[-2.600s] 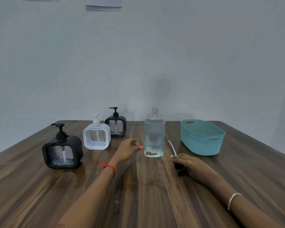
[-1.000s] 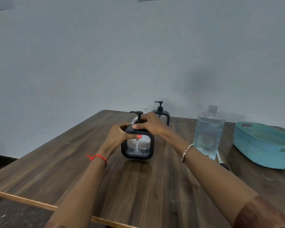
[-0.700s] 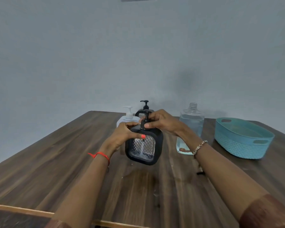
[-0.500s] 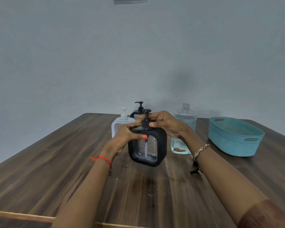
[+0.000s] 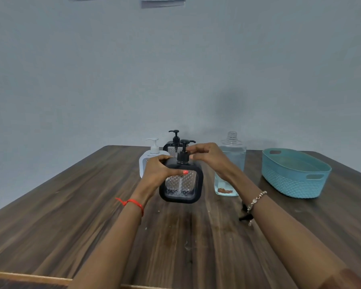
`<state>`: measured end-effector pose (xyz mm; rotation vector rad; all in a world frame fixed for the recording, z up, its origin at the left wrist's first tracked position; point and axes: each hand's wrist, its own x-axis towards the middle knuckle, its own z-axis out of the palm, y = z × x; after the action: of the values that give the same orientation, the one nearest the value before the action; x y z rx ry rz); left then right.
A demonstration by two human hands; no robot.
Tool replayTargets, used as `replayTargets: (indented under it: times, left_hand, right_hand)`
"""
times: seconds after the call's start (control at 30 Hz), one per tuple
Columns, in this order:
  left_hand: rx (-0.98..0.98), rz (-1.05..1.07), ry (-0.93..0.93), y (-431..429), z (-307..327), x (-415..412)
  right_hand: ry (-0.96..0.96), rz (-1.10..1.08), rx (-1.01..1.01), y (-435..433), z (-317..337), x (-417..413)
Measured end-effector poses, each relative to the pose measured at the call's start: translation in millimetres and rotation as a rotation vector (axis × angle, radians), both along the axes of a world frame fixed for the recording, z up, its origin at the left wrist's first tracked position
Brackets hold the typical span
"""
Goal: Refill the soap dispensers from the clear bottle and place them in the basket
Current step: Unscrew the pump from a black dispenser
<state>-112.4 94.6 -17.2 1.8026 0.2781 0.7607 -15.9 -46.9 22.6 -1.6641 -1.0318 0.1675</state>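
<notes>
A black square soap dispenser (image 5: 181,187) with a clear studded window is held above the table's middle. My left hand (image 5: 159,171) grips its upper left side, thumb across the front. My right hand (image 5: 208,156) pinches the black pump head at the top. Behind them stand a white dispenser (image 5: 147,157) and a second black dispenser (image 5: 174,146). The clear bottle (image 5: 230,163), uncapped and holding pale liquid, stands to the right, partly hidden by my right wrist. The teal basket (image 5: 296,174) sits at the far right.
A small black cap piece (image 5: 245,216) lies on the dark wooden table (image 5: 71,215) under my right forearm. The table's near edge runs along the bottom left. A plain grey wall closes the back.
Both hands took hold of the left black dispenser, lifted it and carried it to the table's middle. The right hand moved from the table to the pump head.
</notes>
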Motion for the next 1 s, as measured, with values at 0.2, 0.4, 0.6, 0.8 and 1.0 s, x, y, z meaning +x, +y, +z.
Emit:
replayTargets:
  times: [0.2,0.4,0.6,0.8,1.0]
  left_hand:
    - [0.012,0.015,0.025,-0.6,-3.6,6.1]
    - [-0.039,0.025,0.000,2.1,-2.5,4.5]
    - [-0.023,0.033,0.008,-0.5,-3.8,4.5]
    - [-0.011,0.001,0.036,4.3,-8.9,-4.5]
    - [-0.115,0.115,0.006,16.3,-14.1,-12.9]
  right_hand:
    - [-0.088,-0.184,-0.062,15.8,-8.5,-9.3]
    - [0.223,0.034,0.066,14.3,-1.2,-1.6]
    - [-0.058,-0.177,-0.075,15.3,-5.0,-8.9]
    - [0.274,-0.020,0.170,-3.1,16.7,-10.6]
    - [0.136,-0.173,0.461,-21.9,9.6,3.7]
